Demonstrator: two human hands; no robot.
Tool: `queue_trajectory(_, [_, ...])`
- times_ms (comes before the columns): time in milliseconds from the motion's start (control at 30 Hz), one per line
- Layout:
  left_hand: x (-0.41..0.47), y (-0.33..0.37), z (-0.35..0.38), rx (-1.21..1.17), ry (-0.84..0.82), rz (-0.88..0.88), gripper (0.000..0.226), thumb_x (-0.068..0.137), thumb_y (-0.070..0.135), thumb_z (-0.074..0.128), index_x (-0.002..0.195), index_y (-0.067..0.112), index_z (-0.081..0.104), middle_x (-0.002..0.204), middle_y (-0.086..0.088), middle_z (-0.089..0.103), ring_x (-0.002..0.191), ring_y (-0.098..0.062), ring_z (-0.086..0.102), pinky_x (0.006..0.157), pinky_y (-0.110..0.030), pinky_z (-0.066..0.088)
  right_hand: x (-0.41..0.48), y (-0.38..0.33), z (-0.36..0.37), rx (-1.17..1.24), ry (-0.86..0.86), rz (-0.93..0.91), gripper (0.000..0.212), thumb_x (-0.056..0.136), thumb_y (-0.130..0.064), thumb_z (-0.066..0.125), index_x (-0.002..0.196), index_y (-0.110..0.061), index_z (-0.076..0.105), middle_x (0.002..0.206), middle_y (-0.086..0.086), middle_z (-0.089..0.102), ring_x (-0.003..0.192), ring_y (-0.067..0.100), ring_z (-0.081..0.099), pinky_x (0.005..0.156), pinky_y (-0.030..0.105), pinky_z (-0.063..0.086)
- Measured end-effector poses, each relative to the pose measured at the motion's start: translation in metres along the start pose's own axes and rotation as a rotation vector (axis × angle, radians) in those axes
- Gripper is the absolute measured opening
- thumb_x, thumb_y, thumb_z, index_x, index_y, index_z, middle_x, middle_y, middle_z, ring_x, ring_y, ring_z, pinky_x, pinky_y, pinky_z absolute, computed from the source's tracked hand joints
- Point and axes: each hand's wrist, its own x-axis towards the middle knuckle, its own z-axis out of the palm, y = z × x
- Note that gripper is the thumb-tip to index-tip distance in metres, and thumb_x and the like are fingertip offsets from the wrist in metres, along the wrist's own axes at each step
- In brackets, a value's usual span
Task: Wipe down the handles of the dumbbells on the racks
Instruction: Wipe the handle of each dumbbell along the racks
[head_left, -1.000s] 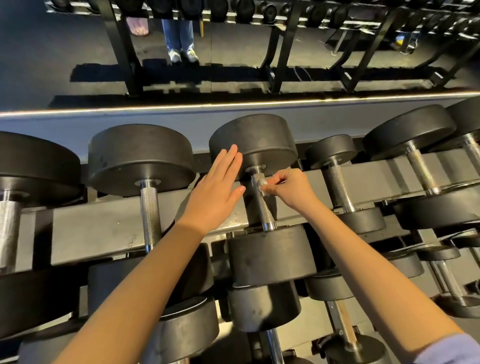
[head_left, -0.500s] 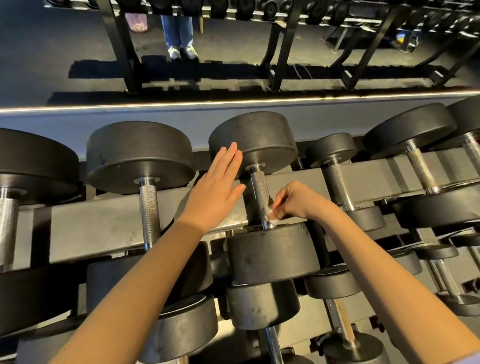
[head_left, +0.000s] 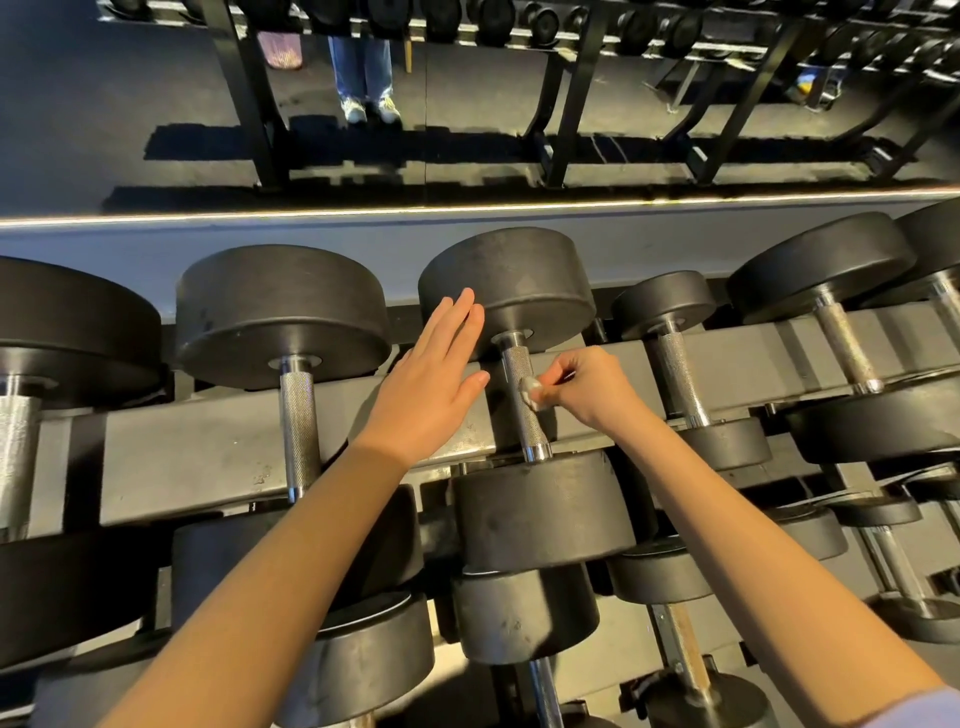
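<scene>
Two hands work one dumbbell (head_left: 540, 512) on the rack (head_left: 208, 457). My right hand (head_left: 592, 389) pinches a small wipe (head_left: 534, 396) against the handle (head_left: 519, 366), now at mid-length, back up from the lower end where it was half a second ago. I judge this a return stroke, so this handle is nearly done. It lies just left of my knuckles, touching the wipe. Farther off, my left hand (head_left: 431, 384) stays flat, fingers straight, against the far head (head_left: 519, 275).
</scene>
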Motion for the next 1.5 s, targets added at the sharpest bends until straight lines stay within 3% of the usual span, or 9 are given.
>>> queue_trajectory(133, [0.0, 0.001, 0.0, -0.004, -0.001, 0.004, 0.065, 0.101, 0.033, 0.038, 0.152, 0.025, -0.001, 0.158, 0.015, -0.014, 0.144, -0.002, -0.014, 0.118, -0.034, 0.018, -0.014, 0.002, 0.002, -0.149, -0.17, -0.003, 0.006, 0.075, -0.006, 0.077, 0.078, -0.004, 0.072, 0.08, 0.004, 0.067, 0.077, 0.011, 0.061, 0.076, 0.022, 0.049])
queue_trajectory(367, [-0.001, 0.0, -0.002, -0.01, -0.007, -0.002, 0.064, 0.101, 0.034, 0.038, 0.152, 0.026, 0.0, 0.159, 0.015, -0.013, 0.144, -0.002, -0.013, 0.119, -0.04, 0.02, 0.016, -0.014, 0.016, 0.072, 0.262, -0.062, 0.012, 0.081, -0.014, 0.073, 0.072, -0.01, 0.067, 0.078, 0.006, 0.066, 0.074, 0.014, 0.059, 0.061, 0.013, 0.038])
queue_trajectory(467, [0.0, 0.001, -0.002, -0.004, -0.019, -0.014, 0.064, 0.101, 0.034, 0.038, 0.152, 0.026, 0.0, 0.159, 0.014, -0.013, 0.145, -0.004, -0.012, 0.119, -0.04, 0.02, 0.021, -0.013, 0.018, 0.097, 0.289, -0.071, 0.011, 0.081, -0.017, 0.074, 0.083, -0.006, 0.071, 0.082, 0.007, 0.068, 0.077, 0.015, 0.06, 0.065, 0.015, 0.043])
queue_trajectory(633, [-0.001, 0.002, -0.002, -0.012, -0.014, -0.012, 0.064, 0.101, 0.034, 0.038, 0.152, 0.026, 0.0, 0.159, 0.015, -0.013, 0.144, -0.003, -0.013, 0.119, -0.04, 0.02, 0.019, -0.005, 0.016, -0.013, 0.13, -0.062, 0.011, 0.079, -0.008, 0.075, 0.09, -0.009, 0.074, 0.089, 0.004, 0.068, 0.085, 0.016, 0.061, 0.075, 0.023, 0.045])
queue_trajectory(867, [-0.002, 0.002, -0.003, -0.04, -0.007, 0.0, 0.063, 0.101, 0.032, 0.038, 0.152, 0.026, 0.001, 0.159, 0.015, -0.011, 0.144, -0.001, -0.012, 0.119, -0.039, 0.019, 0.029, -0.017, 0.025, 0.212, 0.338, -0.04, 0.011, 0.083, -0.019, 0.074, 0.09, -0.01, 0.074, 0.084, 0.0, 0.068, 0.075, 0.006, 0.058, 0.064, 0.009, 0.039])
queue_trajectory(1100, [-0.001, 0.0, -0.001, -0.042, -0.002, -0.002, 0.063, 0.101, 0.032, 0.038, 0.152, 0.026, 0.001, 0.159, 0.016, -0.011, 0.143, 0.0, -0.013, 0.119, -0.037, 0.019, 0.008, 0.0, 0.009, 0.025, 0.014, 0.04, 0.005, 0.077, -0.006, 0.075, 0.08, -0.007, 0.072, 0.088, 0.005, 0.068, 0.086, 0.015, 0.06, 0.079, 0.025, 0.049])
queue_trajectory(1200, [-0.001, 0.0, 0.0, -0.033, 0.004, -0.004, 0.063, 0.101, 0.033, 0.038, 0.152, 0.027, 0.001, 0.159, 0.016, -0.011, 0.142, 0.001, -0.013, 0.117, -0.035, 0.017, 0.007, 0.003, 0.009, 0.107, 0.063, 0.043, 0.006, 0.077, -0.007, 0.075, 0.082, -0.007, 0.072, 0.093, 0.01, 0.069, 0.089, 0.019, 0.061, 0.083, 0.03, 0.05])
queue_trajectory(1300, [-0.001, 0.0, 0.001, -0.037, 0.013, 0.002, 0.063, 0.101, 0.033, 0.038, 0.152, 0.027, 0.001, 0.159, 0.016, -0.011, 0.143, 0.001, -0.013, 0.116, -0.032, 0.015, 0.008, -0.002, 0.008, 0.142, 0.116, 0.01, 0.007, 0.079, -0.008, 0.074, 0.084, -0.004, 0.072, 0.088, 0.007, 0.068, 0.085, 0.015, 0.06, 0.082, 0.029, 0.049])
queue_trajectory(1500, [-0.001, 0.001, 0.0, -0.03, 0.029, 0.019, 0.063, 0.101, 0.031, 0.039, 0.153, 0.025, 0.002, 0.159, 0.015, -0.01, 0.142, 0.001, -0.013, 0.111, -0.023, 0.011, -0.005, 0.009, -0.003, -0.043, -0.149, 0.011, 0.016, 0.077, -0.002, 0.074, 0.068, -0.014, 0.07, 0.07, -0.005, 0.064, 0.072, 0.005, 0.057, 0.08, 0.026, 0.049])
